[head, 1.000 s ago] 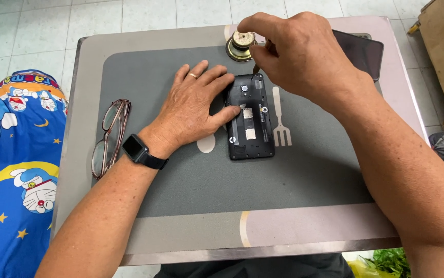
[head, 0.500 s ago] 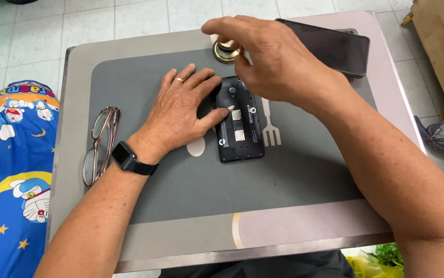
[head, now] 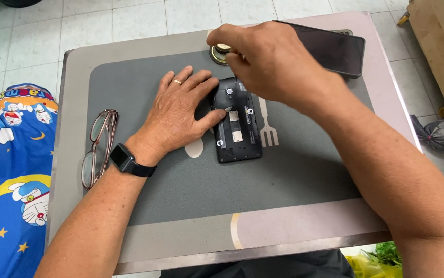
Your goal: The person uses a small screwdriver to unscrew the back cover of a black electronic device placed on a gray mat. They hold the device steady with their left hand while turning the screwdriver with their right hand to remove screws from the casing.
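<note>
Head view: grey mat covers table on tiled floor.

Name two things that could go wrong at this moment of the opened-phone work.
The right hand reaches over the small round brass dish near the mat's far edge; a knock could tip it. The left hand alone steadies the opened phone, which might slide. The glasses lie by the left forearm and could be swept off.

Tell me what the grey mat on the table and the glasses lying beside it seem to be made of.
The grey rectangular mat looks like soft rubber or foam: matte, finely textured, no glare. The thin-rimmed glasses seem to have a slim reddish-brown metal frame, though plastic is possible, with clear lenses showing the table through them.
</note>
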